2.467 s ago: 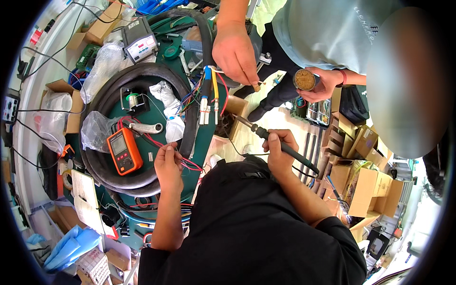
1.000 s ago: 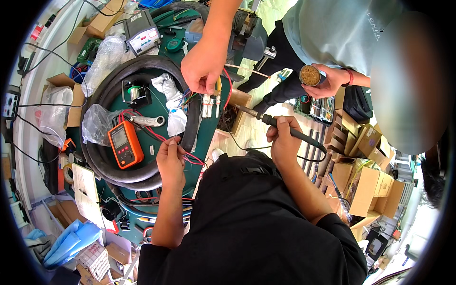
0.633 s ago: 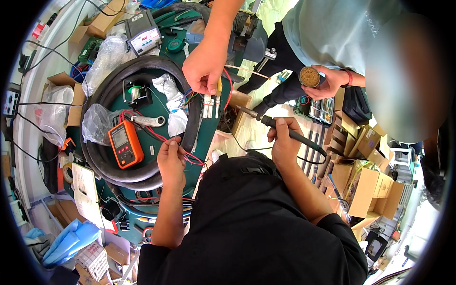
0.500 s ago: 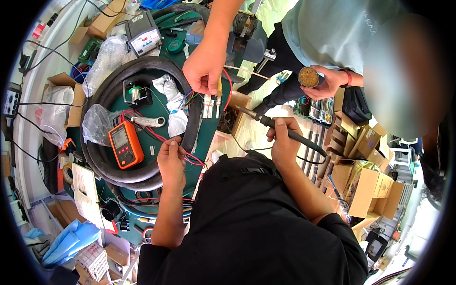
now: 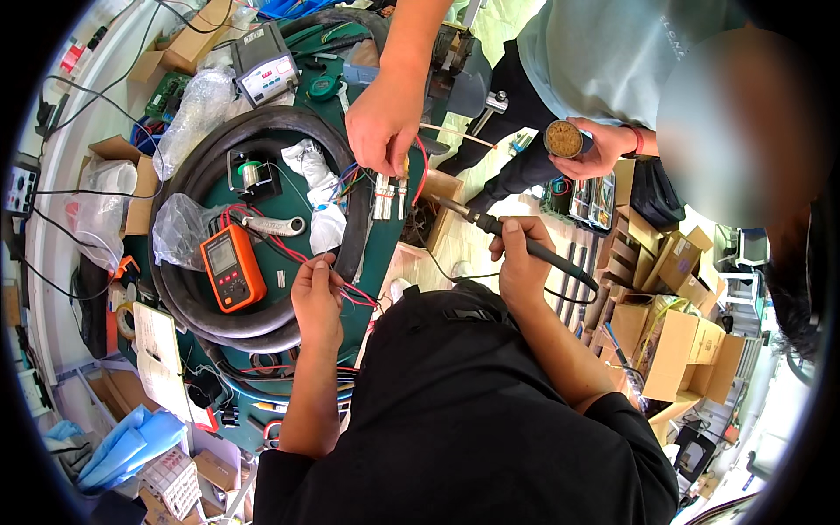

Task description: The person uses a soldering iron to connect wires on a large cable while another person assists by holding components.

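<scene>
My right hand [image 5: 523, 262] is wrapped round the dark handle of a soldering iron [image 5: 553, 257], whose tip points up and left toward the bench edge. Beside red wires [image 5: 359, 296], my left hand [image 5: 317, 296] is closed in a pinch; what its fingertips hold is too fine to make out. Beyond it, a co-worker's hand [image 5: 381, 127] pinches a small yellowish piece above several silvery metal pins [image 5: 383, 198] at the bench edge. The co-worker's other hand [image 5: 604, 150] holds a round tin [image 5: 564, 138] with brown contents.
Thick black cable [image 5: 179, 289] lies coiled on the green bench [image 5: 372, 254]. Inside or on the coil are an orange meter [image 5: 233, 268], a solder spool [image 5: 254, 171] and a wrench [image 5: 278, 226]. A soldering station [image 5: 265, 68] stands behind; cardboard boxes [image 5: 687, 354] are at right.
The co-worker's pinching hand has shifted slightly right, and the tin has moved slightly left. My soldering iron has barely moved; my left hand stays in place.
</scene>
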{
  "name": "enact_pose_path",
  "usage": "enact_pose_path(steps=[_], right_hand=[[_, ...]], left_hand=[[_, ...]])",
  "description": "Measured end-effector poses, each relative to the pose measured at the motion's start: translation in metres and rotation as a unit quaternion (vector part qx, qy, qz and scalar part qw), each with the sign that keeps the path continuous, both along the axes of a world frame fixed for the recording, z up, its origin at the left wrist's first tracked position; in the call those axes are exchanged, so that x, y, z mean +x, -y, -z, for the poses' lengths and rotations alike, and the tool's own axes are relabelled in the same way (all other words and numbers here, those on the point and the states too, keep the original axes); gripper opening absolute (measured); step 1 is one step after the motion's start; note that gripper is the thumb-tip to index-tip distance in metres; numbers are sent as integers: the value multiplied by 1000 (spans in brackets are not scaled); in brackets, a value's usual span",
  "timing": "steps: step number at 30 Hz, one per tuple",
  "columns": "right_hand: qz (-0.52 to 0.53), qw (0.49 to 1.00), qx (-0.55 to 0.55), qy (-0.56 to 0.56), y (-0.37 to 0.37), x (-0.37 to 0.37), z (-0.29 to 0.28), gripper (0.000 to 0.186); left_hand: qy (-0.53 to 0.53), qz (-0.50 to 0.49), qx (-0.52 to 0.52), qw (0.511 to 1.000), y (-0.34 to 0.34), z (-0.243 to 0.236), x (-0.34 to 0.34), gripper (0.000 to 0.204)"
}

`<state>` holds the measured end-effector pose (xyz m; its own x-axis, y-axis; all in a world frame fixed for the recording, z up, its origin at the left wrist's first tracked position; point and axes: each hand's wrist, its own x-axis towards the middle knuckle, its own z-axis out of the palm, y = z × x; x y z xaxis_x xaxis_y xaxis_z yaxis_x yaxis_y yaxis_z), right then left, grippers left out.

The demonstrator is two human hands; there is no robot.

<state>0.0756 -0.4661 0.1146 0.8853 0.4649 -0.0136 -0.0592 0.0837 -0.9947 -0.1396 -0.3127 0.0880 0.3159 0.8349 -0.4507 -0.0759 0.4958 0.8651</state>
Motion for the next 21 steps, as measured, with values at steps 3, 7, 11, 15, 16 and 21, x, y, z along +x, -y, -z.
enact_pose_path(steps=[3,7,11,15,16,21], right_hand=[[-6,1000,-9,7,0,-1,-1,23],[-13,1000,-7,13,-1,-1,1,23],[-13,1000,-5,15,-4,-1,1,22],[-10,1000,-1,12,-5,2,0,20],[-9,1000,1,10,-5,2,0,19],[-3,1000,-1,12,-7,2,-3,19]], left_hand=[[-3,0,-1,1000,0,0,0,20],[-8,-1,1,1000,0,0,0,20],[-6,-1,4,1000,0,-1,0,20],[-12,-4,4,1000,0,0,0,21],[-12,-4,4,1000,0,1,0,21],[-13,-5,3,1000,0,1,0,21]])
